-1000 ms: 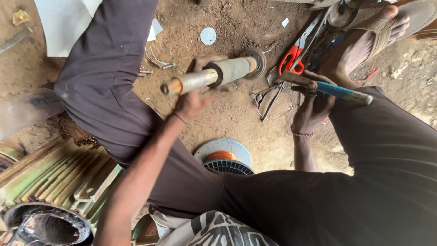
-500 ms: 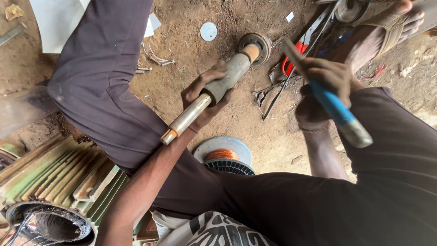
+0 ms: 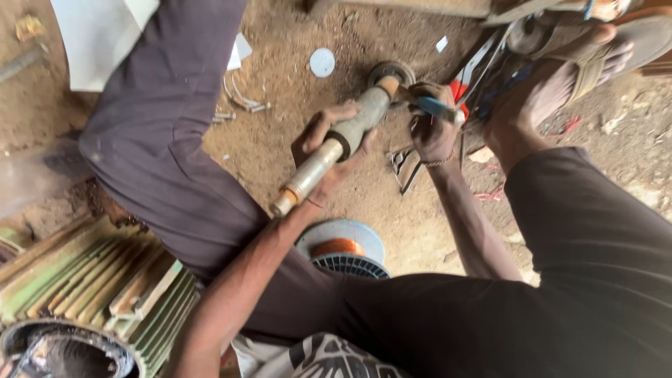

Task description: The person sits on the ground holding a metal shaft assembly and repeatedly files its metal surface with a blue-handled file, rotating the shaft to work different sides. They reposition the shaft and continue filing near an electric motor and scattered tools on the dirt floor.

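The left hand still grips the metal shaft. The right hand, fist closed on the blue-handled tool, has swung down to the shaft's far end, striking at the ring on the dirt floor.

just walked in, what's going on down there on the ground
A person sits on dirt ground. Their left hand grips a metal shaft, tilted with its far end on a round metal ring. Their right hand holds a blue-handled tool against the shaft's far end. A ribbed green motor housing and a spool of copper wire sit nearby.
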